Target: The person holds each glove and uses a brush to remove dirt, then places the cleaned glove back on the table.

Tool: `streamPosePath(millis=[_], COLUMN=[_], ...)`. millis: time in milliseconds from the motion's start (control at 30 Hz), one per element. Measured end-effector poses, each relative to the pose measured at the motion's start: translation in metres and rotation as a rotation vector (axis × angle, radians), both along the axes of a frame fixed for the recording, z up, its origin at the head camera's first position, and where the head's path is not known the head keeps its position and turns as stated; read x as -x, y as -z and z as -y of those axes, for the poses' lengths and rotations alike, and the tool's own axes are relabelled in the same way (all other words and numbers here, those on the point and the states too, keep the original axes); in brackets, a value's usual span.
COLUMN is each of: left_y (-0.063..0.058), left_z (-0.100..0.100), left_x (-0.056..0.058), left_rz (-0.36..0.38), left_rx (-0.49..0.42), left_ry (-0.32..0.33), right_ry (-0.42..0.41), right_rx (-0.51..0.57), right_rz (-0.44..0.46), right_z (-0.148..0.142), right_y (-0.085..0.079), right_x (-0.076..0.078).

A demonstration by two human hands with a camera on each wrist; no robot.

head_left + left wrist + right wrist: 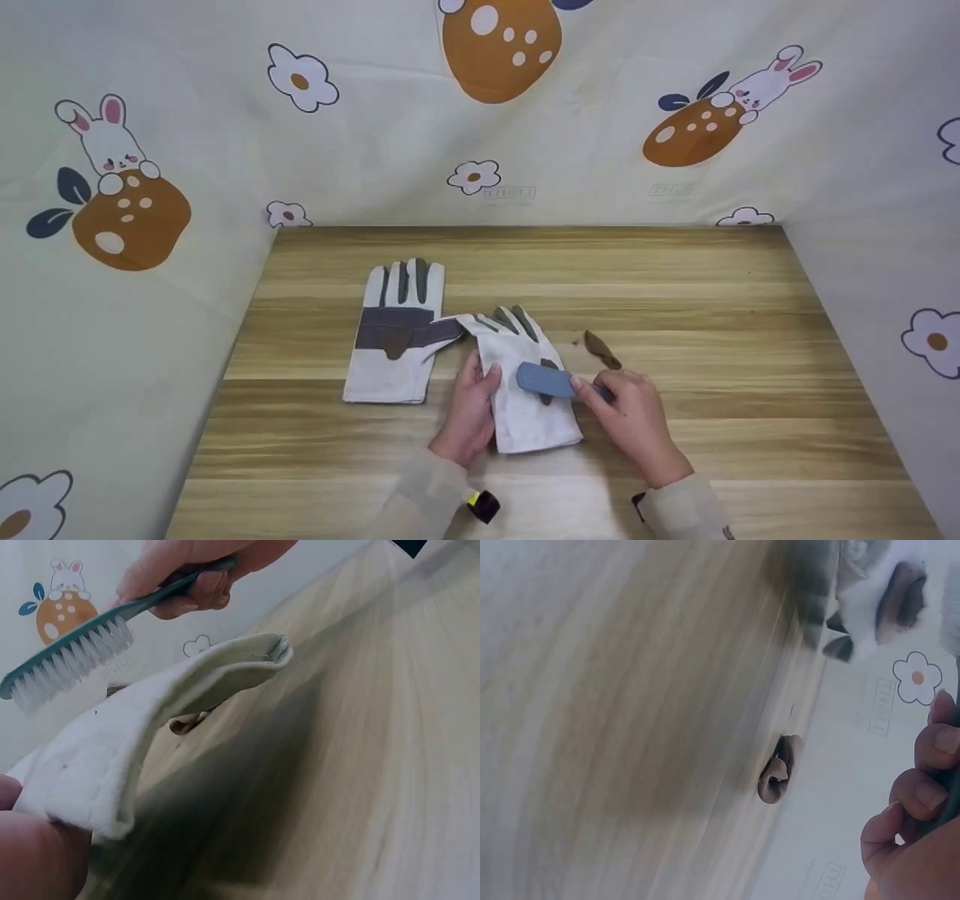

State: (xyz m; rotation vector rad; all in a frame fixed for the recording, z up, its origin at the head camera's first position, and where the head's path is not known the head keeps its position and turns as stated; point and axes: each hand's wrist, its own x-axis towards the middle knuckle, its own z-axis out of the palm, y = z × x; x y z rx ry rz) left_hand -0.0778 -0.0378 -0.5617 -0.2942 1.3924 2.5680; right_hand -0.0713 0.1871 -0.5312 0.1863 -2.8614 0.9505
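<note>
My left hand [471, 409] pinches the left edge of a white work glove [517, 427], thumb on top, and holds it lifted and tilted over the table. In the left wrist view the glove's cuff [127, 742] gapes at its end. My right hand [637, 420] grips the handle of a blue-grey scrub brush [551, 381]. Its white bristles [75, 664] face down, close over the glove. Beneath the brush, a dark brown patch [901, 604] shows on the glove, partly hidden in the head view.
A second glove [386, 379], white with grey panels and a brown tab, lies flat to the left. Right of the held glove, a curled brown scrap [600, 349] lies on the wooden table [712, 300]. Printed cloth walls [375, 150] stand behind and at both sides.
</note>
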Motion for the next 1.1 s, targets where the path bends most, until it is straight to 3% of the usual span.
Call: streamPosePath(millis=[267,567,1100], left_y=[0.000,0.002,0.007], left_z=[0.000,0.001,0.003], left_x=[-0.001,-0.003,-0.002], left_rz=[0.007,0.037,0.054], left_rx=[0.019,0.075,0.105], left_ry=[0.006,0.012,0.018], right_ry=[-0.034,-0.031,-0.028], right_rx=[-0.001,-0.073,-0.066], right_rz=[-0.012,-0.017,0.217], right_z=[0.004,-0.003,-0.017], right_y=[0.005,0.017,0.022], right_x=[0.000,0.001,0.006])
